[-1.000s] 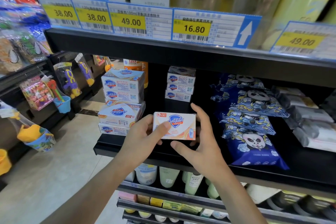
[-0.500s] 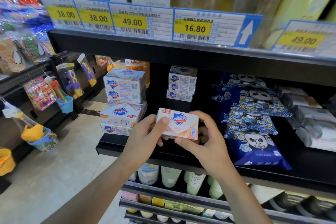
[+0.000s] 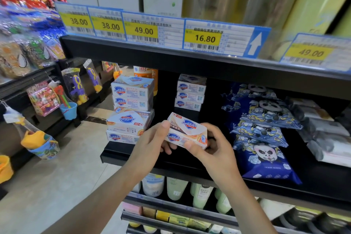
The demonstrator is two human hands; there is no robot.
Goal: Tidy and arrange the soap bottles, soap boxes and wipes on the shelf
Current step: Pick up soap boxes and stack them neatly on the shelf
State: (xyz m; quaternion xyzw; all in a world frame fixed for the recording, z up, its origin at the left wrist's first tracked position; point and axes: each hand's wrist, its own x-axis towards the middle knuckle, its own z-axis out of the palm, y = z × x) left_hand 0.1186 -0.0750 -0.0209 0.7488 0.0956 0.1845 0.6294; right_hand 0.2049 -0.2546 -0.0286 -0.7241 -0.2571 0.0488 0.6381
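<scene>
Shop shelving fills our view. At nine o'clock of the held box stands the soap stack [image 3: 131,108]; our left hand [image 3: 152,144] and right hand [image 3: 214,150] both grip the soap box [image 3: 187,131], tilted over the shelf [image 3: 133,155], long axis running ten to four.

The soap box [image 3: 187,132] is showing glossy printed card, catching light on its top face. The shelf [image 3: 133,159] is looking like matt black painted metal. The panda wipes packs [image 3: 266,159] are gleaming in shiny plastic film. The price labels [image 3: 218,38] are sitting in smooth clear plastic holders. The floor [image 3: 47,186] is appearing smooth and faintly glossy.
</scene>
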